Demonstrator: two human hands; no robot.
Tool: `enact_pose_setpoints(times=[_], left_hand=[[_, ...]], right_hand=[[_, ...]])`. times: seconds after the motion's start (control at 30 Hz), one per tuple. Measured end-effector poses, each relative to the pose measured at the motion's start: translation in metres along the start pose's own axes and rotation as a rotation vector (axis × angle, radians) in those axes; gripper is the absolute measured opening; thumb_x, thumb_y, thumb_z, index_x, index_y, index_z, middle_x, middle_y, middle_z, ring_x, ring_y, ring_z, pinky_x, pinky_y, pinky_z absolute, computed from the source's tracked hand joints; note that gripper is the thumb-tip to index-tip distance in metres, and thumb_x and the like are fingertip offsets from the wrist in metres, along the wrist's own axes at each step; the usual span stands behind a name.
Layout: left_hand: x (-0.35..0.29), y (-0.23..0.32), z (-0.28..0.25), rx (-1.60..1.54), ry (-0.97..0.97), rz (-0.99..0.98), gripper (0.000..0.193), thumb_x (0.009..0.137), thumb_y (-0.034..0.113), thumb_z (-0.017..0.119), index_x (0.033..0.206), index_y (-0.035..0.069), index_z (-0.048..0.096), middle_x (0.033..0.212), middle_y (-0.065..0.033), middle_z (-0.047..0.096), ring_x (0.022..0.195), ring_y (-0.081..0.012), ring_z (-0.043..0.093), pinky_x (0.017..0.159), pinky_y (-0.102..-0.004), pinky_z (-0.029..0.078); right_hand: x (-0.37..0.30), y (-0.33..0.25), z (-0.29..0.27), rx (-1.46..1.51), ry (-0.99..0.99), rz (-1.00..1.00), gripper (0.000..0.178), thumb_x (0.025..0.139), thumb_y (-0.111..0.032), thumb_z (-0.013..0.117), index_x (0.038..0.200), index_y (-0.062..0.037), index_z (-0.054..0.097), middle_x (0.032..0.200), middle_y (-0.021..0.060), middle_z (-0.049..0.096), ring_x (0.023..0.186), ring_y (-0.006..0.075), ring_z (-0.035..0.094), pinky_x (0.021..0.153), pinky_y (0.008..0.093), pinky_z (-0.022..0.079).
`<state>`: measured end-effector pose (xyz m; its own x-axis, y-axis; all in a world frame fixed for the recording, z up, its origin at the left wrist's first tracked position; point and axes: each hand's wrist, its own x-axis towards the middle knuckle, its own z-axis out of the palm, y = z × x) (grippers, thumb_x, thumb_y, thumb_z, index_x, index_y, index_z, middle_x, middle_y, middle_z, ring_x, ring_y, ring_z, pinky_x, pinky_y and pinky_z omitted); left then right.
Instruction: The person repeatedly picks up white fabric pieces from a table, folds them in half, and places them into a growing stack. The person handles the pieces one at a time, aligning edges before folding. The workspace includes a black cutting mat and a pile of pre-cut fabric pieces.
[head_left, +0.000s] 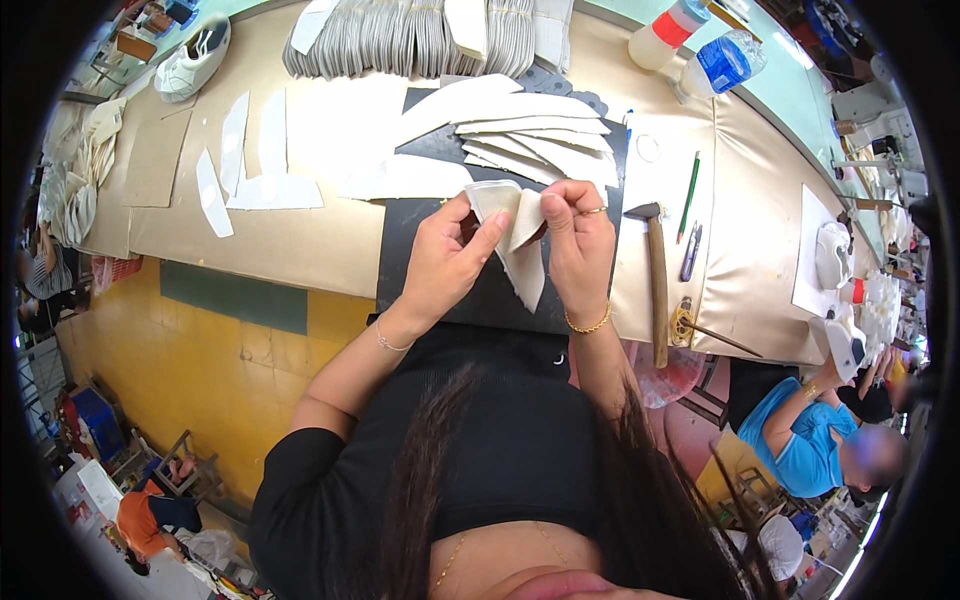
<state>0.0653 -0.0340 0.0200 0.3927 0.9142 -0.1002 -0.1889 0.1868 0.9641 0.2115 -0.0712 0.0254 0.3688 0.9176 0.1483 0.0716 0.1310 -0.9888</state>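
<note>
Between my two hands is a cream fabric piece [524,268], its upper part folded and its pointed end hanging down over the black mat [420,265]. My left hand [455,250] pinches its left part between thumb and fingers. The thumb and fingers of my right hand [580,235] close on its right edge. Just beyond my hands, a fanned stack of similar cream pieces [540,130] lies on the mat. Flat white pieces [425,178] stick out past the mat's left side.
A hammer [656,285], a green pencil [693,185] and a small purple-handled tool [690,252] lie on the right. Bundled grey-white pieces [410,40] stand at the back, with bottles [720,65] to their right. A white shoe [193,62] sits far left. A co-worker in blue [800,440] is at right.
</note>
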Motion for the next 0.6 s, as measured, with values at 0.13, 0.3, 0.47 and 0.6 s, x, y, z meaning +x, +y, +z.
enact_pose_setpoints(times=[0.13, 0.3, 0.47, 0.6], left_hand=[[0.004, 0.008, 0.001, 0.458, 0.11, 0.311, 0.03, 0.092, 0.012, 0.065, 0.12, 0.002, 0.062, 0.084, -0.012, 0.068, 0.065, -0.0188, 0.063, 0.06, -0.0304, 0.05], [0.009, -0.007, 0.008, 0.447, 0.153, 0.615, 0.032, 0.09, 0.013, 0.069, 0.12, 0.007, 0.059, 0.089, -0.0134, 0.066, 0.068, -0.0258, 0.065, 0.062, -0.0323, 0.053], [0.014, 0.009, -0.009, 0.566, 0.032, 0.725, 0.03, 0.085, 0.008, 0.069, 0.114, 0.007, 0.062, 0.087, -0.0127, 0.062, 0.07, -0.0314, 0.064, 0.062, -0.0356, 0.053], [0.001, 0.013, -0.002, 0.646, 0.123, 0.681, 0.034, 0.084, 0.004, 0.063, 0.117, 0.007, 0.059, 0.094, -0.0134, 0.06, 0.079, -0.033, 0.063, 0.069, -0.0388, 0.053]], right_hand=[[-0.004, 0.029, -0.004, -0.106, -0.014, -0.143, 0.036, 0.09, -0.026, 0.071, 0.106, 0.0014, 0.054, 0.107, 0.0091, 0.056, 0.097, 0.015, 0.057, 0.083, 0.0309, 0.049], [-0.018, 0.031, 0.016, 0.115, -0.045, -0.036, 0.072, 0.082, -0.042, 0.079, 0.124, 0.0001, 0.039, 0.116, 0.0113, 0.052, 0.108, 0.0208, 0.055, 0.092, 0.0346, 0.046], [-0.009, 0.024, 0.006, 0.003, -0.069, 0.023, 0.037, 0.099, -0.026, 0.06, 0.119, 0.0052, 0.052, 0.112, 0.0119, 0.06, 0.1, 0.0182, 0.059, 0.085, 0.0303, 0.048], [-0.008, 0.023, 0.007, -0.086, -0.116, -0.023, 0.03, 0.1, -0.02, 0.058, 0.115, 0.006, 0.055, 0.107, 0.0111, 0.062, 0.096, 0.017, 0.059, 0.083, 0.0287, 0.047]])
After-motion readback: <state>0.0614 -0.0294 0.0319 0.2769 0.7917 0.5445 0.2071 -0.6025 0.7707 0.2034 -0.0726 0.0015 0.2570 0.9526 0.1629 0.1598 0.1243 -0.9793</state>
